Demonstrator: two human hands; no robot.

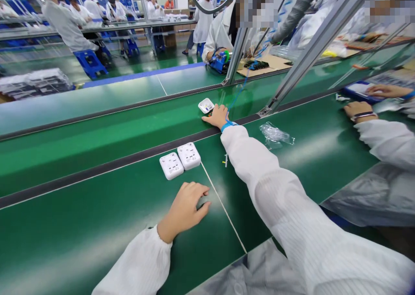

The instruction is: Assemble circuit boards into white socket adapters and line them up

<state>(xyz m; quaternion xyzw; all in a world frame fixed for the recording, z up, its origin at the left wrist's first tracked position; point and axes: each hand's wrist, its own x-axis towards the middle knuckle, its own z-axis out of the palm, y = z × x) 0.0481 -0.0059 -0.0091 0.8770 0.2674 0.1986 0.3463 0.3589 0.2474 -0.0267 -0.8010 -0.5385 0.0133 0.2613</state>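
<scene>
Head view. Case (205, 105), upper centre, on green belt (97, 133): right hand (218, 116) lay beside it, thumb spread; finger grip could not be told. Left hand (187, 206), lower centre: empty, fingers parted from thumb. Boxes (189, 156), two, centre: paired, likely for easy reach. Counter (97, 226): green, glossy. Workers (66, 25) occupied upper left.

The room is bright, and light seems to come from above. It makes long, pale, shiny streaks on the green table (97, 226). The green belt (97, 135) and the floor (142, 64) shine too. The white boxes (189, 155) look quite clear, but the pile (48, 82) at the left edge is smeary. Near the bottom right corner, the white sleeve (337, 243) looks stretched. Chunky squares hide bits at the top right.
</scene>
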